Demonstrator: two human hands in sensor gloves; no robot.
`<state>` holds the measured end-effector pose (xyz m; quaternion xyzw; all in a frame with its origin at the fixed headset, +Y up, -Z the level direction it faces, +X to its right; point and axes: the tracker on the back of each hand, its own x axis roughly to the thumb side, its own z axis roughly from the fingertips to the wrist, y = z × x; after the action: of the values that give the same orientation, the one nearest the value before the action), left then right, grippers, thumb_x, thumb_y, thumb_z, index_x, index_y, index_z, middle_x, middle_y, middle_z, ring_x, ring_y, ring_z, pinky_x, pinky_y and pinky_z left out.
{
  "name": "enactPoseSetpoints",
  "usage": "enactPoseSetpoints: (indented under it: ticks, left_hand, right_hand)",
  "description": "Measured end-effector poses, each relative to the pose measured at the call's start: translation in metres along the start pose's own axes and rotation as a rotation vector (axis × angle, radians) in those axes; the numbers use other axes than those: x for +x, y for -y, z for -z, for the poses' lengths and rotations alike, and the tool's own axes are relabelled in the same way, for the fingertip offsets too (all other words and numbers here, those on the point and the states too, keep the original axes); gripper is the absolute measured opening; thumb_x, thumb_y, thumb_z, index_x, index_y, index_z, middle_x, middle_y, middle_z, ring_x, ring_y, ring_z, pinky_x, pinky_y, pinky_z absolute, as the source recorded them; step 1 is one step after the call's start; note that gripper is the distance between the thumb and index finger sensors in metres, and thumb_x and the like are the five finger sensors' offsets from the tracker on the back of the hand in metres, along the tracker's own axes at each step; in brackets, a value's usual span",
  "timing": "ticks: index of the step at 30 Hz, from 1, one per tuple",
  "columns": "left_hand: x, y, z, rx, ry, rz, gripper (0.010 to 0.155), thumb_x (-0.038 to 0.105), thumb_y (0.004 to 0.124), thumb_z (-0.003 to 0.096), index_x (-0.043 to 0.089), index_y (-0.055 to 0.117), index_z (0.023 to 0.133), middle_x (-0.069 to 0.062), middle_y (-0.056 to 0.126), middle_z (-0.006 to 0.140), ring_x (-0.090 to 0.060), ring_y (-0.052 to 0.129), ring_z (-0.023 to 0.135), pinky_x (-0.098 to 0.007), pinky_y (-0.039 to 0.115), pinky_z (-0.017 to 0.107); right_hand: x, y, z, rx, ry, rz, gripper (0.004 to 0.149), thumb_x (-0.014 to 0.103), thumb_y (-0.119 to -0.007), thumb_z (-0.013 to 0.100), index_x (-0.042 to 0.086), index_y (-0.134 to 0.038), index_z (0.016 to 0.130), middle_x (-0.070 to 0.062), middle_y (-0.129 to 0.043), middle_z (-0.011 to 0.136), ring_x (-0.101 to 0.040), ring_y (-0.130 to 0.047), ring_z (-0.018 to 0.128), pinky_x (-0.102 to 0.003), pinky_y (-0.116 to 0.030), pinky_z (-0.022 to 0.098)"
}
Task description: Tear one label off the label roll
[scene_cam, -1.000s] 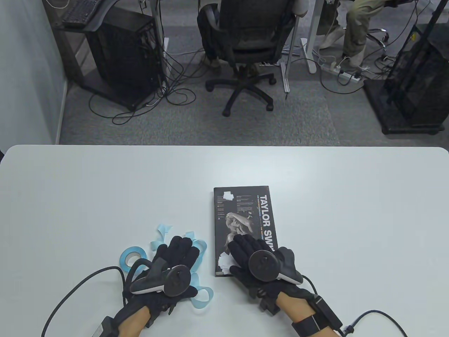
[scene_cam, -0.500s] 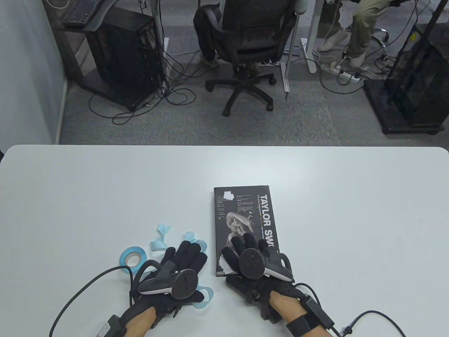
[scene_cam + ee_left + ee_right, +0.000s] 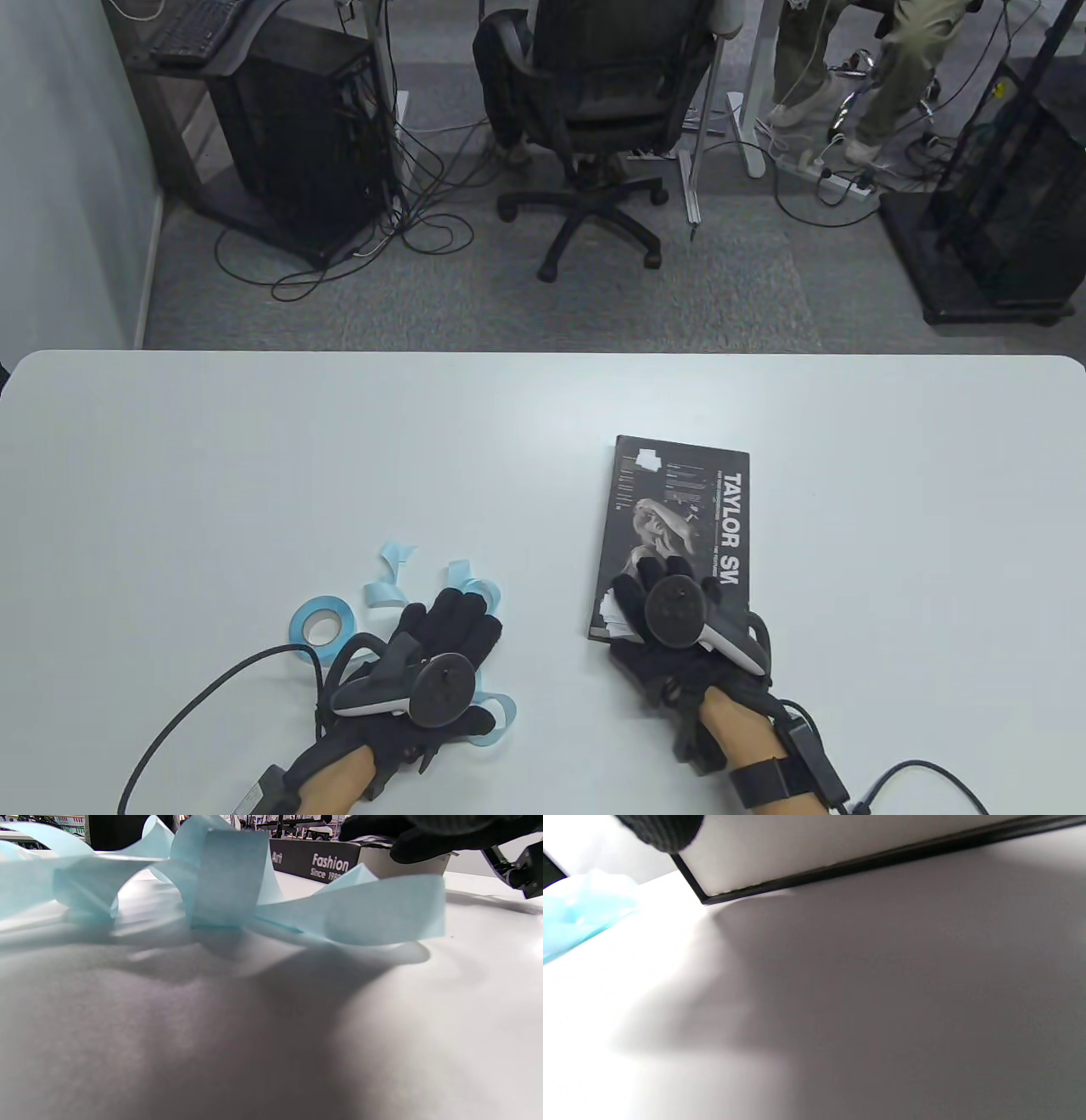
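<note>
The right hand [image 3: 679,620] rests palm down on the near end of a dark book [image 3: 679,509], its fingers spread flat over the cover; whether any finger grips the edge cannot be told. In the right wrist view a gloved fingertip [image 3: 661,830] sits at the book's corner, with the white page block [image 3: 840,844] lying on the table [image 3: 882,1005] beneath it. White labels [image 3: 612,613] show at the book's near left corner, partly under the hand, and another white patch [image 3: 649,458] sits at the far left corner of the cover.

The left hand [image 3: 441,645] lies palm down on a tangle of pale blue backing strip [image 3: 492,717], fingers extended over it; a closed grip cannot be confirmed. In the left wrist view the strip [image 3: 225,878] loops and curls upright on the table surface, with the book's spine behind it.

The label roll [image 3: 321,621], blue with an open core, lies flat on the table just left of the left hand, apart from the book. Loose curls of strip [image 3: 394,564] lie beyond it. A black cable [image 3: 212,688] runs from the left wrist.
</note>
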<state>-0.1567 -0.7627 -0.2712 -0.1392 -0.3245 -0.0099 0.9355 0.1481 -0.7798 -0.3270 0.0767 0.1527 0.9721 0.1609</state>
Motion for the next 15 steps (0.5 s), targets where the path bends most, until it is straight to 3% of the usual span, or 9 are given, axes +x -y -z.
enactPoseSetpoints:
  ticks: [10, 15]
  left_hand:
    - [-0.008, -0.003, -0.003, 0.004, -0.006, -0.051, 0.097, 0.067, 0.058, 0.0396, 0.017, 0.007, 0.106, -0.013, -0.002, 0.110, -0.040, 0.009, 0.106, -0.065, 0.021, 0.070]
    - [-0.012, -0.005, -0.005, 0.014, -0.009, -0.073, 0.097, 0.067, 0.058, 0.0399, 0.017, 0.007, 0.106, -0.013, -0.002, 0.110, -0.040, 0.007, 0.106, -0.065, 0.021, 0.070]
  right_hand:
    - [-0.065, 0.022, -0.011, -0.025, -0.149, 0.162, 0.068, 0.055, -0.070, 0.043, 0.041, -0.034, 0.099, 0.007, -0.014, 0.110, -0.025, -0.004, 0.104, -0.056, -0.002, 0.070]
    - [-0.106, 0.034, -0.007, -0.101, -0.247, 0.218, 0.068, 0.055, -0.070, 0.042, 0.042, -0.035, 0.099, 0.009, -0.015, 0.110, -0.022, -0.003, 0.105, -0.054, 0.001, 0.071]
